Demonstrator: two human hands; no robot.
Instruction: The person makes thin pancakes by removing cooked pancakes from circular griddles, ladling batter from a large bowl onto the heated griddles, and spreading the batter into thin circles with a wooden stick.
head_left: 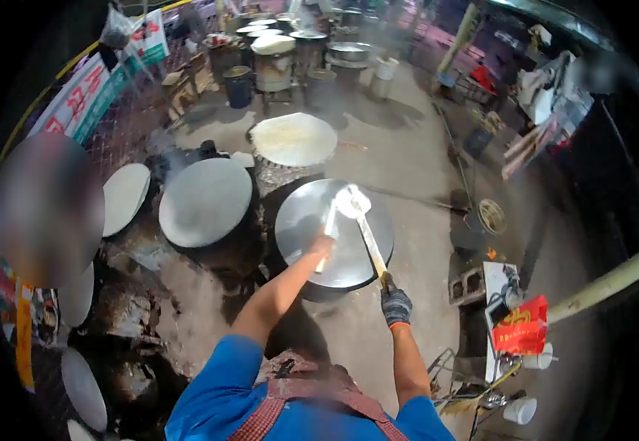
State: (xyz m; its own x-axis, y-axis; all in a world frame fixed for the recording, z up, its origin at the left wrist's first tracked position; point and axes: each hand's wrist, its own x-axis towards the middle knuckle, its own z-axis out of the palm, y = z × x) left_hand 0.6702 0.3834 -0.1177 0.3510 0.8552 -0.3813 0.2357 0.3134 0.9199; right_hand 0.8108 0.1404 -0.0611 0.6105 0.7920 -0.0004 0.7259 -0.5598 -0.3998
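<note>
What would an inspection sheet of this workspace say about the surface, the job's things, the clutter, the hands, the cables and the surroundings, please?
Surface: round griddle, pale grey, with a white patch towards its far side.
Job's things: pale stick and long flat bar, their far ends at the patch.
Clutter: red packet and white board, off to the right.
Hands: left hand, bare, grips the pale stick; right hand, gloved, grips the flat bar.
Cables: nothing seen for certain.
Surroundings: another round griddle at left; pale round sheet beyond; banner at upper left.
</note>
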